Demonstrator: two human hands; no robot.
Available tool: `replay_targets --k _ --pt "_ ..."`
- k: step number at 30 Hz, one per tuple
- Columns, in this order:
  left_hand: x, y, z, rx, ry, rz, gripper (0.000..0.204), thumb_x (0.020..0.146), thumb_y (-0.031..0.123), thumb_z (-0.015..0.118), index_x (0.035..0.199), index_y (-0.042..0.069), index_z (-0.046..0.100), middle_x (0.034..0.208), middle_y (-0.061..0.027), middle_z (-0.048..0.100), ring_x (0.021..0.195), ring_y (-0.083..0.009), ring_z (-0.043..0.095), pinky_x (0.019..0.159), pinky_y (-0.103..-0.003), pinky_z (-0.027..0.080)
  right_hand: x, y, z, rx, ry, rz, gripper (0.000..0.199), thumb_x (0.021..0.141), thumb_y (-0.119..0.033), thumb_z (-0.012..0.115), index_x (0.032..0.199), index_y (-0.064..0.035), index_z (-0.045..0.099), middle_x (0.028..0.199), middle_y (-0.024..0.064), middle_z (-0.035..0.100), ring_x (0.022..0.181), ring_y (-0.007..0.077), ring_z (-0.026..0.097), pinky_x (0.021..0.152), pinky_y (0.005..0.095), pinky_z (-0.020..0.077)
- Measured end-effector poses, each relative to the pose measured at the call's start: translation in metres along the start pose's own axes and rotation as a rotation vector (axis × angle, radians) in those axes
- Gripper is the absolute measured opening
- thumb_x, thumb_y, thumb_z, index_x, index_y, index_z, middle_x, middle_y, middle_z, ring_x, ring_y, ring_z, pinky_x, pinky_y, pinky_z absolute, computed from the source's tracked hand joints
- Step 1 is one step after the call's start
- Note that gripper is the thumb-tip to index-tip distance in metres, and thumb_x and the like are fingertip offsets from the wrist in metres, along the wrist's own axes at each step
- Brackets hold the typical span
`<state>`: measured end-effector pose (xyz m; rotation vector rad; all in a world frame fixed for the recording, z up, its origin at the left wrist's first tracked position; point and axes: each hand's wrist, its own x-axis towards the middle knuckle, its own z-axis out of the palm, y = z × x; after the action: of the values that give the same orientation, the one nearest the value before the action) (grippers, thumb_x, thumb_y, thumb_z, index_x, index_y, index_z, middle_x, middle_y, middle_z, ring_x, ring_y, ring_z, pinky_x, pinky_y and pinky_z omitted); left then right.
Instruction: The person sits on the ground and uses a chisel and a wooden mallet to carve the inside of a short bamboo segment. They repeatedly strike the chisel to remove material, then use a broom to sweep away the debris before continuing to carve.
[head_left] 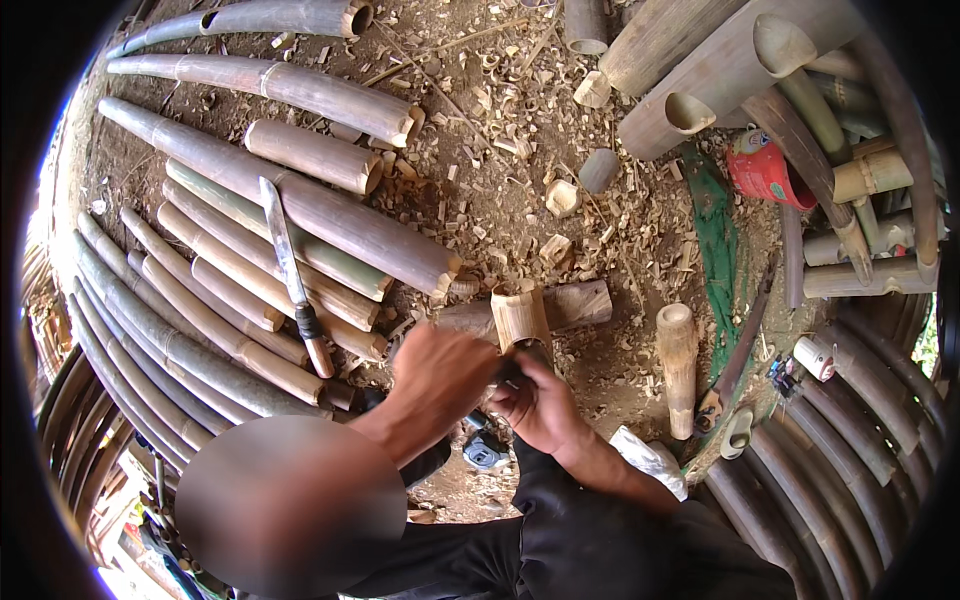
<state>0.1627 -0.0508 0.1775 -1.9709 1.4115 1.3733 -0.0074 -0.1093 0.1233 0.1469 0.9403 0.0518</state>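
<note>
My left hand (pixel 428 372) is closed in a fist, its fingers mostly turned away from view. Close to its right, my right hand (pixel 542 408) curls its thumb and fingers around a small dark object (pixel 510 372). Both hands meet at this object, whose kind I cannot make out. Just beyond them a short, pale shaved bamboo piece (pixel 520 318) leans over a bamboo log (pixel 580 303) lying crosswise. Below the hands, between my legs, shows the grey-blue base of what looks like a cordless power tool (pixel 485 450); its upper part is hidden.
A machete (pixel 284 248) lies across bamboo poles (pixel 330 225) at left. To the right are a wooden mallet (pixel 677 370), a handsaw (pixel 712 408), a green net (pixel 708 235) and a red bucket (pixel 765 172). Large bamboo tubes (pixel 735 80) lean at upper right. Shavings cover the ground.
</note>
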Motion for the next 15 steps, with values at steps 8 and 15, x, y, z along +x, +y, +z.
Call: replay_targets --k 8,15 --pt "-0.031 0.006 0.068 -0.462 0.251 -0.239 0.045 0.073 0.055 0.071 0.080 0.010 0.069 0.065 -0.0135 0.065 0.062 -0.0314 0.067 0.058 -0.041 0.052 0.007 0.011 -0.005 -0.424 0.038 -0.050 0.017 0.096 -0.018 0.052 0.101 -0.0019 0.055 0.084 0.0109 0.065 0.066 0.0205 0.067 0.052 0.0319 0.0557" --pt "0.016 0.025 -0.041 0.249 0.015 0.051 0.015 0.082 0.021 0.066 0.068 0.016 0.071 0.069 -0.0015 0.070 0.059 -0.0159 0.067 0.048 -0.030 0.048 -0.001 -0.005 -0.002 0.322 -0.197 0.027 0.024 0.101 -0.021 0.040 0.110 -0.0053 0.056 0.091 0.0113 0.068 0.077 0.0211 0.070 0.078 0.0437 0.0579"
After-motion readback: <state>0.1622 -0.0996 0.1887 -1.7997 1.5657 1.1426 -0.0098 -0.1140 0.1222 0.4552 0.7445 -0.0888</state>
